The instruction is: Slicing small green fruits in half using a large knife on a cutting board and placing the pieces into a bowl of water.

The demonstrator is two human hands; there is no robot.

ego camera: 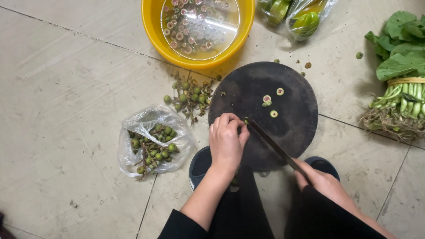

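Fruit [246,120], one small green piece, sits at the near-left edge of the round dark cutting board [292,128], pinched under the fingertips of the left hand [226,140], which is closed down on it. Right beside it lies the tip of the knife [272,144], whose blade runs back across the board to the right hand [321,180]; that hand is wrapped shut around the handle.

Left of the board, a crumpled clear plastic bag [141,121] lies open on the tiled floor [66,97], holding green fruits on their stalks. Beyond the board, a second clear bag [294,17] holds larger green fruits. Beyond the board to the left stands a yellow basin [152,31] of water with cut slices floating in it. A loose cluster of fruits [190,95] lies between basin and board. On the board's middle rest a few cut slices [271,104]. Right of the board lies a tied bundle of leafy greens [403,71].
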